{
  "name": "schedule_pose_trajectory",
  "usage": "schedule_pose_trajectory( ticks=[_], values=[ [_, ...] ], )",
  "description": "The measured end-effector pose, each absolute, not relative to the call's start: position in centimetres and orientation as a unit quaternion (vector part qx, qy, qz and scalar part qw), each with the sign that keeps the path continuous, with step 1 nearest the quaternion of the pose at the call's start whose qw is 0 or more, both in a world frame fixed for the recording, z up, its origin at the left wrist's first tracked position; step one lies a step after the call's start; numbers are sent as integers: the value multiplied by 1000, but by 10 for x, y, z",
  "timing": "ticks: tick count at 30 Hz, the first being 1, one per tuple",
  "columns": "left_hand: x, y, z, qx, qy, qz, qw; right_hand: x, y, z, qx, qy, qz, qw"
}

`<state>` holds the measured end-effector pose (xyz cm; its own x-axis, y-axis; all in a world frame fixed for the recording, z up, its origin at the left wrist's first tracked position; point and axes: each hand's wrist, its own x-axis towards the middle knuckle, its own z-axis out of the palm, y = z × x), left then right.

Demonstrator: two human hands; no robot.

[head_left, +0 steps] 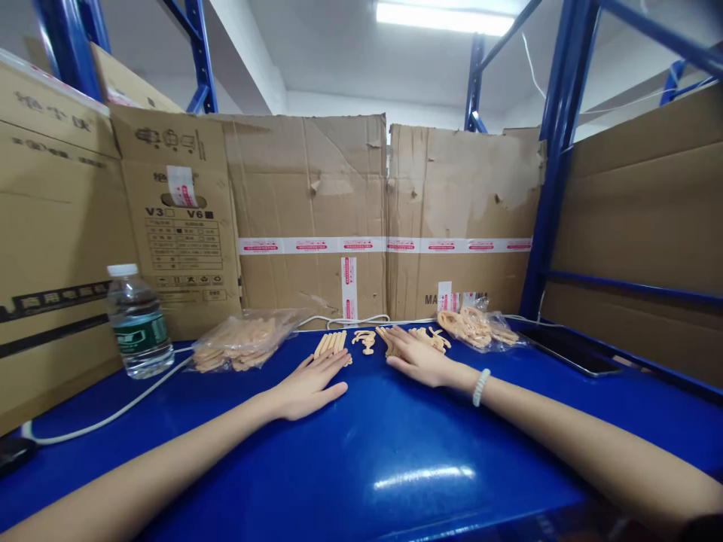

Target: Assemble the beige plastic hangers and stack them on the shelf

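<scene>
My left hand (pixel 310 384) lies palm down with fingers stretched over the near ends of a row of pale wooden sticks (pixel 332 342). To the right of it, a few small curved wooden pieces (pixel 367 341) rest on the blue tabletop. My right hand (pixel 419 357), a pale beaded band on its wrist, lies flat over more wooden pieces (pixel 382 340), partly covering them. Past its knuckles, further curved wooden bits (pixel 439 340) show. Both hands have their fingers extended. What lies under the palms is hidden.
A clear plastic bag of wooden pieces (pixel 242 342) lies left, another bag (pixel 477 327) right. A water bottle (pixel 139 324) stands at far left beside a white cable (pixel 113 418). A phone (pixel 570 350) lies at right. Cardboard boxes (pixel 305 188) wall the back.
</scene>
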<state>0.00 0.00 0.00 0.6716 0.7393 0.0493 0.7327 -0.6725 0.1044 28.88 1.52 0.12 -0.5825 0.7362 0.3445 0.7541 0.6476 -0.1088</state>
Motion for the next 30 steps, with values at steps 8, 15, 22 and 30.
schedule_pose_trajectory(
  ticks=[8, 15, 22, 30],
  values=[
    [1, -6, 5, 909, 413, 24, 38, 348, 45, -12, -480, -868, -58, 112],
    [1, -6, 4, 909, 415, 28, 35, 346, 54, -21, -479, -865, -97, 115],
    [-1, -5, 2, 911, 410, 40, 35, 348, 50, -21, -506, -849, -105, 111],
    [0, -5, 3, 910, 412, 39, 32, 342, 41, -19, -544, -825, -108, 107]
  ],
)
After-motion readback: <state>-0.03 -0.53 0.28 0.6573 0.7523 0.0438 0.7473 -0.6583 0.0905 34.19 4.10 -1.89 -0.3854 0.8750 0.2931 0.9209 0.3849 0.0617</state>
